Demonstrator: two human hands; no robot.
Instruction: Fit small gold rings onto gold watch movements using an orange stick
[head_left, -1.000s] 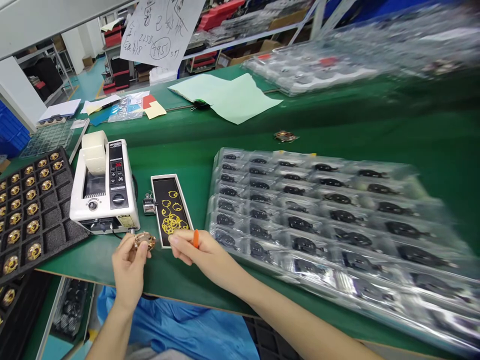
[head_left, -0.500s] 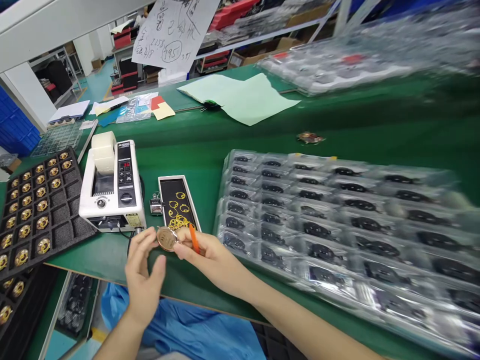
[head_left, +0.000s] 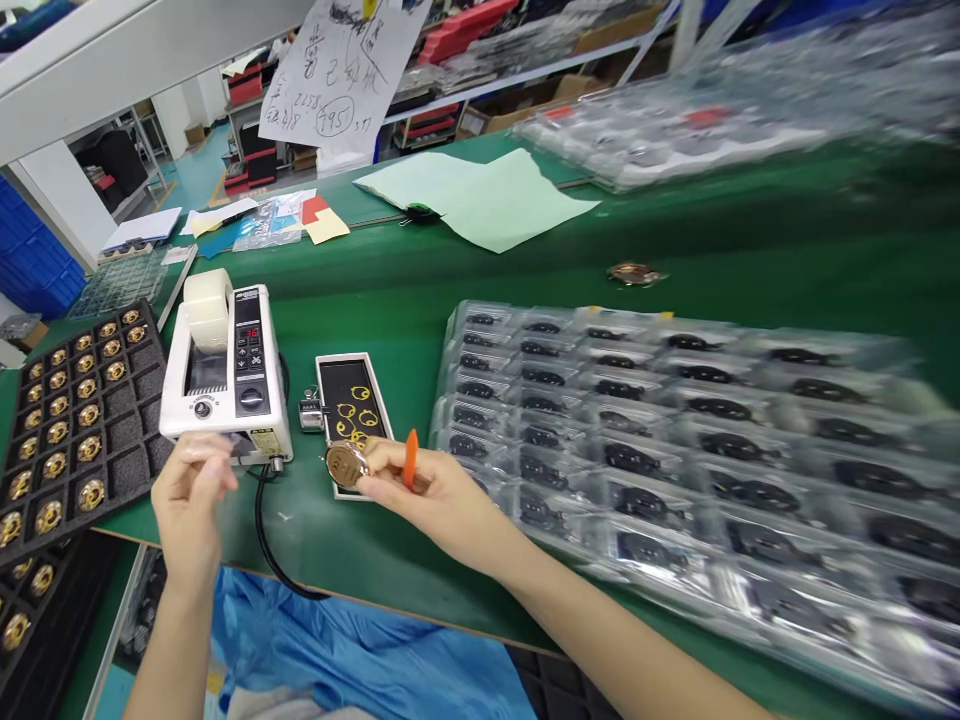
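My left hand point(head_left: 193, 495) is at the front of the white tape dispenser point(head_left: 251, 385), fingertips pinched beside its outlet. A clear film seems to show there, but what the fingers hold is too small to tell. Between the thumb and fingers of my right hand point(head_left: 427, 495) is a round copper-coloured metal part point(head_left: 346, 465), its flat engraved face towards me. An orange tool point(head_left: 410, 459) sticks up from the same hand. Just behind the part lies a white-rimmed box point(head_left: 381, 408) with yellow rings point(head_left: 365, 418). A small metal counter point(head_left: 311, 412) touches the box's left side.
Black foam trays point(head_left: 120, 408) with gold round parts lie at the left. Clear plastic trays point(head_left: 517, 500) of black pieces fill the right. Farther back are a metal part point(head_left: 636, 274) and pale green paper point(head_left: 510, 205). A black cable point(head_left: 264, 530) loops in front of the dispenser.
My left hand has left the round part and moved left to the dispenser's front, its fingers closing together. My right hand has shifted slightly right, still with the part and orange tool.
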